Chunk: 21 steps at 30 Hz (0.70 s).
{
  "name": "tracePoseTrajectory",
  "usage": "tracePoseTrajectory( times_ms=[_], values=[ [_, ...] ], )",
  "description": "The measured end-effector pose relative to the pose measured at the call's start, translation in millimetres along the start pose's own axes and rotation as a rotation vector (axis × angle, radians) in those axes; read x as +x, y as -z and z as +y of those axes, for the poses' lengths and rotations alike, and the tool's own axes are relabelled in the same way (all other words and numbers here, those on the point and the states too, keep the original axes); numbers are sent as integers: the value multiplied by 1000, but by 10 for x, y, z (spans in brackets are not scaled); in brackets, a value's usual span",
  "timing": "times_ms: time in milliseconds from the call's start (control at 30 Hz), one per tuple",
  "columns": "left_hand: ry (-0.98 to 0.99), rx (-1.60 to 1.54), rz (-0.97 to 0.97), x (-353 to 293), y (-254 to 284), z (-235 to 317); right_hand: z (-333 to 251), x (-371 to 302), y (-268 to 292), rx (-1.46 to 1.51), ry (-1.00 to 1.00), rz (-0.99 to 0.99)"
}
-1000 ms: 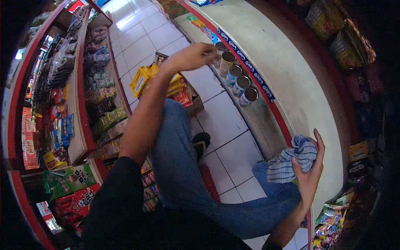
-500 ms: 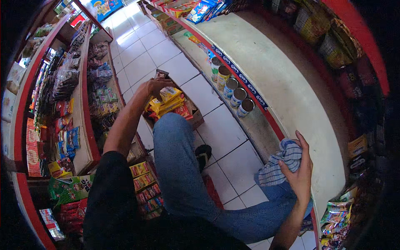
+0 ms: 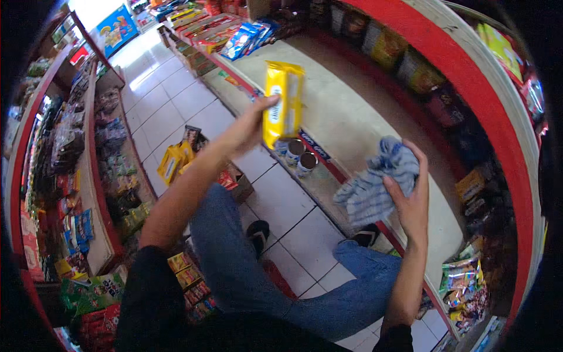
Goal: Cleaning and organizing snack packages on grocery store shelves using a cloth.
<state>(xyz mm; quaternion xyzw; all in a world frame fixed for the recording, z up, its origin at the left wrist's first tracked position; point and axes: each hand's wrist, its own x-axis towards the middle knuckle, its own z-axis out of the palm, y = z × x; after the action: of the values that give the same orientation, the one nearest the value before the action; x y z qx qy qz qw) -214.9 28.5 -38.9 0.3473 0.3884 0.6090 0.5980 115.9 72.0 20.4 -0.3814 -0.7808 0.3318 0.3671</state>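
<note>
My left hand point(image 3: 253, 122) is stretched out ahead and grips a tall yellow snack packet point(image 3: 282, 102) by its left edge, holding it upright above the pale shelf board point(image 3: 346, 117). My right hand point(image 3: 409, 196) clutches a blue-and-white striped cloth point(image 3: 375, 182) over the shelf's front edge. Below the packet, two or three round tins point(image 3: 299, 158) stand on the lower ledge. My jeans-clad knees fill the lower middle of the view.
A cardboard box of yellow packets point(image 3: 176, 161) sits on the white tiled floor point(image 3: 170, 100). Red shelving with snack bags point(image 3: 88, 193) runs along the left. More packets point(image 3: 246, 38) lie at the far end of the shelf, and others hang at right point(image 3: 463, 281).
My left hand reached down to the box on the floor, then came up holding a yellow packet over the shelf. My right hand lifted the cloth higher.
</note>
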Motion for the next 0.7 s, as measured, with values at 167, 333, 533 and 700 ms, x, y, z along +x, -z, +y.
tracePoseTrajectory(
  times_ms=[167, 333, 533, 700],
  values=[
    [116, -370, -94, 82, -1108, -626, 255, -177, -404, -46, 291, 59],
    [163, -466, -101, -148, -1291, -1282, 355, -367, -606, -448, 536, -291],
    [310, -309, -66, -110, -1313, -1252, 462, -310, -643, -239, 214, -68],
    [-145, -128, -99, -184, -1216, -1525, 419, -323, -688, -180, 393, -143]
  ],
)
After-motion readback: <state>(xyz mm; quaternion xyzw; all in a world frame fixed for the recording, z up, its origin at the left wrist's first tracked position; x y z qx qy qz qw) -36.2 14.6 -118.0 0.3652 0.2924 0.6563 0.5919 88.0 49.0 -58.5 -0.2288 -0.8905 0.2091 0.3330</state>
